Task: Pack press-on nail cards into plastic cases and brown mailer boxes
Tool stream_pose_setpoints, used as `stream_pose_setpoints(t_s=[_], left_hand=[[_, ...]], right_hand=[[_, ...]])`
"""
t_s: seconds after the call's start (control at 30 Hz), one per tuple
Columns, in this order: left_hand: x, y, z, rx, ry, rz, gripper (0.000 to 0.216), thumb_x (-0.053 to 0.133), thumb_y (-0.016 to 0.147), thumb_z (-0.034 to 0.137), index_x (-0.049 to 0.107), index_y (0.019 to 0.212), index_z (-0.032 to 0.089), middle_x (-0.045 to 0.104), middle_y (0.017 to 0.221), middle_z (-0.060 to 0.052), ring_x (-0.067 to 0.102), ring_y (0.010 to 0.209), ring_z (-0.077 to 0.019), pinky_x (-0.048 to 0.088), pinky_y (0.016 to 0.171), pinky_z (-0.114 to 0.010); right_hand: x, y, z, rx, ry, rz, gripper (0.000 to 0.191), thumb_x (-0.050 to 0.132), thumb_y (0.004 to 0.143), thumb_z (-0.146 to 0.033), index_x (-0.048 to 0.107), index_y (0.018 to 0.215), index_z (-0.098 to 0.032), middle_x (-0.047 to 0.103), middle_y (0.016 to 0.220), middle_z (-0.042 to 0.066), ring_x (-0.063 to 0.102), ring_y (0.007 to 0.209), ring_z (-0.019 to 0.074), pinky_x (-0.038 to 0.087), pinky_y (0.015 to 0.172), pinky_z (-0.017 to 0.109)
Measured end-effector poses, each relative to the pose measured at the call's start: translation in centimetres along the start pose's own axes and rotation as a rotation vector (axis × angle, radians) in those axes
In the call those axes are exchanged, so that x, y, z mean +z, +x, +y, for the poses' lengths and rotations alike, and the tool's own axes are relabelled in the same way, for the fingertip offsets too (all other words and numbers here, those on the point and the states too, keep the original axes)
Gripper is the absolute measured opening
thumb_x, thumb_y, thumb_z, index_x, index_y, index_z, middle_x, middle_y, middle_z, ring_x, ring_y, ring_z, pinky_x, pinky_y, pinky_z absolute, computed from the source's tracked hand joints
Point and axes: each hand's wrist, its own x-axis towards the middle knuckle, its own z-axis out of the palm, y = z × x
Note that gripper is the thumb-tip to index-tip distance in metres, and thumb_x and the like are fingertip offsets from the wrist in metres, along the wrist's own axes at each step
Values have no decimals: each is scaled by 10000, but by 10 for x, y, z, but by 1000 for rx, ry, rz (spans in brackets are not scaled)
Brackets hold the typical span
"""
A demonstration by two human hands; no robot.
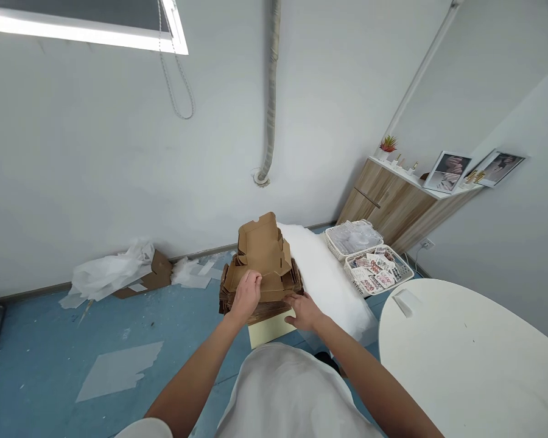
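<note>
A stack of flat brown cardboard box blanks lies on a pale stool or small table in front of me. One blank stands tilted up off the top of the stack. My left hand is closed on the near edge of that raised blank, fingers curled over it. My right hand rests at the stack's near right corner, fingers pressed against the pile.
A white round table stands at my right. White padding and two white baskets of small packets lie beyond the stack. A wooden cabinet holds pictures. Plastic sheets and a cardboard box litter the blue floor.
</note>
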Motion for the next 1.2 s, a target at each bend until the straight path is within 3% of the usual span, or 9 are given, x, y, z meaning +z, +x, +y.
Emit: stream_pose_setpoints(t_s=[0.13,0.23,0.33,0.47,0.6,0.67,0.8,1.07,1.2], left_hand=[[0,-6,-2,15,-16,-5,234,261,875,276,456,774,196,516,806,-61,498,767,-177,416,662,-293],[3,-10,-4,33,-15,-24,253,251,876,272,471,782,193,524,804,-68,498,766,-178,420,675,-303],[5,-13,-5,54,-23,-17,269,242,879,269,481,785,190,529,807,-75,499,775,-179,425,696,-314],[7,-18,-5,75,-23,-17,292,232,887,290,493,801,191,548,829,-80,513,819,-181,417,795,-348],[8,-27,-10,70,69,44,270,395,828,412,503,936,189,562,961,-103,484,1003,-231,257,988,-441],[8,-31,-14,13,117,106,365,456,786,450,482,1022,173,538,1056,-134,437,1085,-267,203,1010,-463],[8,-33,-21,-127,142,169,423,439,793,426,435,1113,150,505,1128,-169,406,1123,-293,220,984,-471],[8,-26,-12,-252,178,176,483,454,775,442,399,1164,162,480,1184,-174,367,1153,-318,84,982,-542],[12,-24,0,-306,129,147,546,451,767,479,367,1206,166,437,1230,-177,350,1169,-322,90,977,-552]], right_hand=[[-29,3,-6,92,326,286,678,525,732,-450,298,1311,-182,522,1191,122,535,1014,233,408,845,386],[-56,10,-16,193,437,448,787,549,708,-477,166,1353,-239,513,1193,98,593,836,186,451,743,349],[-71,18,-26,199,364,454,714,523,740,-440,191,1347,-264,565,1110,75,591,831,196,441,748,355],[-70,26,-28,221,362,430,552,408,816,-313,232,1337,-267,622,912,48,609,728,187,458,695,343],[-67,28,-28,221,658,473,549,364,818,-257,194,1338,-290,599,916,19,601,562,113,501,654,313],[-71,29,-29,213,850,521,555,379,804,-261,197,1327,-304,572,993,19,599,559,90,522,660,313],[-83,26,-34,169,1160,570,557,438,769,-273,244,1290,-317,547,1050,15,594,565,66,545,665,316],[-91,2,-23,204,1361,683,512,538,711,-255,358,1187,-311,587,969,-14,618,606,80,549,690,323],[-95,-11,-18,199,1456,732,524,587,683,-256,376,1160,-305,599,946,-26,619,614,82,540,715,328]])
